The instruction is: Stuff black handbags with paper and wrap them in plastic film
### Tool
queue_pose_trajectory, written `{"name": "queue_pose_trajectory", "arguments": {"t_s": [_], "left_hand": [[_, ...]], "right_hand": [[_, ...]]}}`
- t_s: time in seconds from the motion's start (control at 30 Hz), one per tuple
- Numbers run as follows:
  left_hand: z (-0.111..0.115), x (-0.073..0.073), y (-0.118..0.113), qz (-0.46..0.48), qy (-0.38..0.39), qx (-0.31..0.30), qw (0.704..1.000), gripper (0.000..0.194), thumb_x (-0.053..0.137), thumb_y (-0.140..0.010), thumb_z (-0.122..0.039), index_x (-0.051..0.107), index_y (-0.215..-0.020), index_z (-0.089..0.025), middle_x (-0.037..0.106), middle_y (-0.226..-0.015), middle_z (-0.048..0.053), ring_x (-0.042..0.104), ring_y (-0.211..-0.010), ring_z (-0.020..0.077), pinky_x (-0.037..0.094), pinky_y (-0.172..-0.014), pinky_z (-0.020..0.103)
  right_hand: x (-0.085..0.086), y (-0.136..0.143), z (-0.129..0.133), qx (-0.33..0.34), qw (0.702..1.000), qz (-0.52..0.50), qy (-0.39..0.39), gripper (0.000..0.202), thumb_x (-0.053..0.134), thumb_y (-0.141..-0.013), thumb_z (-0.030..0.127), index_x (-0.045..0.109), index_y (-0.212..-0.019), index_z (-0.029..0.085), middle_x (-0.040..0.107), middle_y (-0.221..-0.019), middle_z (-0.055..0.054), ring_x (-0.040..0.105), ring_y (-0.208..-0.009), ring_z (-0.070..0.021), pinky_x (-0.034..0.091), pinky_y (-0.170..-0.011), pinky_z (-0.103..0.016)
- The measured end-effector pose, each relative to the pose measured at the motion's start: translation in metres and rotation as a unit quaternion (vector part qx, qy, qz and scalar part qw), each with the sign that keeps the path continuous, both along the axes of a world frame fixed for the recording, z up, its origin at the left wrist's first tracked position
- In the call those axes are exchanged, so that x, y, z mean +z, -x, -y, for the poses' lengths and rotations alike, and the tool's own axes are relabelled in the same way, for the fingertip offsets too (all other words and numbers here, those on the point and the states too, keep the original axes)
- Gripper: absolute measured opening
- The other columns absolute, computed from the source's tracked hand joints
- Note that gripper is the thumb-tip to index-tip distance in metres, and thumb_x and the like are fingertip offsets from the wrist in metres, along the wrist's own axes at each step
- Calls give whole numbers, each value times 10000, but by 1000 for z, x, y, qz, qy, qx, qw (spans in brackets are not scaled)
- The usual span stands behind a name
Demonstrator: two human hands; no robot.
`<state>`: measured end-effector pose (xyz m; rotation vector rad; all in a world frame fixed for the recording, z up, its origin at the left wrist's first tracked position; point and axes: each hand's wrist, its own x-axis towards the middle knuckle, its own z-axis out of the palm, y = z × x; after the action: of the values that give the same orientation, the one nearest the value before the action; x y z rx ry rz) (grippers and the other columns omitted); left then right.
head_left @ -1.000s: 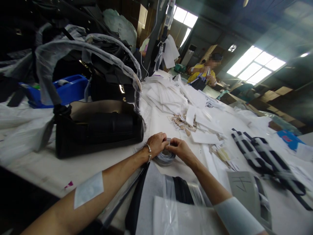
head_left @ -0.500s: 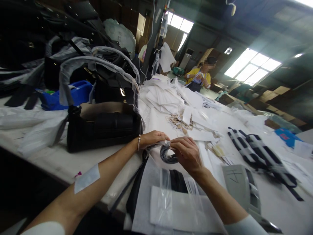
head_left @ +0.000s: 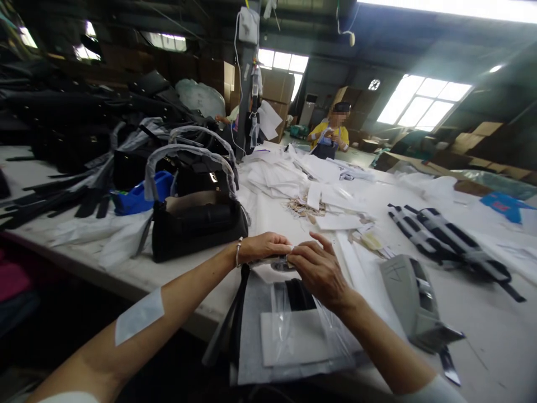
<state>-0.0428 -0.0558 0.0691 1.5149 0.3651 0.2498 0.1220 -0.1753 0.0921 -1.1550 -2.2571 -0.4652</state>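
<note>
My left hand [head_left: 266,246] and my right hand [head_left: 321,268] meet fingertip to fingertip over a dark, plastic-wrapped strap [head_left: 280,263]. Both are closed on it, and the fingers hide most of it. A small white bit shows between the fingertips. Just below lies a black bag [head_left: 300,295], largely covered by a pale wrapping sheet [head_left: 251,336], with a white card [head_left: 296,338] and clear film strips over it. Left of my hands stands a black handbag [head_left: 201,226] with its handles [head_left: 188,151] wrapped in plastic.
A grey tape dispenser [head_left: 405,296] stands right of my right forearm, near a blade-like metal piece [head_left: 450,366]. Beyond are wrapped black straps [head_left: 444,240], white paper sheets [head_left: 272,170] and a blue container [head_left: 142,193]. A person in yellow [head_left: 329,137] stands across the table.
The view has levelled and shifted. The strap's round loop, visible before between my hands, is now mostly hidden. Fingers of my right hand have lifted somewhat; both hands stay together.
</note>
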Motion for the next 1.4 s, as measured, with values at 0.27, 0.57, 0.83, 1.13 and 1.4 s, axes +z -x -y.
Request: {"name": "queue_pose_trajectory", "arguments": {"t_s": [0.27, 0.57, 0.83, 1.13, 1.4], "left_hand": [[28, -19, 2, -37, -157, 63, 985, 408, 534, -888, -519, 645, -948, -132, 613, -808, 4, 518, -722, 127, 413, -694, 241], [56, -31, -7, -67, -308, 96, 944, 219, 530, -885, -272, 669, -1029, -182, 679, -1036, 54, 584, -984, 202, 418, -927, 310], [62, -36, -5, -97, -288, 97, 948, 312, 521, -874, -333, 693, -1082, -178, 705, -983, 38, 608, -884, 191, 455, -788, 272], [63, -39, -7, -110, -242, 123, 956, 366, 498, -790, -252, 716, -1067, -154, 688, -831, 13, 568, -703, 157, 413, -656, 250], [61, -38, -3, -98, -185, 104, 972, 357, 491, -809, -313, 706, -1035, -141, 690, -842, 16, 585, -746, 171, 424, -679, 249]], "right_hand": [[-17, -1, 17, -15, 993, -95, 74, 187, 545, -925, 140, 676, -846, 248, 667, -790, 0, 610, -792, -159, 360, -1083, -448], [-48, -3, 24, -174, 908, -310, 224, 197, 722, -703, 190, 543, -776, 227, 568, -694, 38, 541, -638, -150, 426, -608, -272], [-36, -10, 17, -158, 880, -281, 349, 204, 722, -684, 198, 540, -770, 233, 577, -660, 55, 536, -610, -135, 370, -568, -246], [-32, -7, 21, -143, 883, -277, 350, 244, 735, -669, 161, 641, -886, 223, 623, -723, 39, 575, -669, -142, 417, -621, -256], [12, -119, 89, -321, 816, -453, 160, 355, 697, -744, 498, 717, -940, 203, 730, -884, -66, 669, -838, -236, 496, -822, -373]]}}
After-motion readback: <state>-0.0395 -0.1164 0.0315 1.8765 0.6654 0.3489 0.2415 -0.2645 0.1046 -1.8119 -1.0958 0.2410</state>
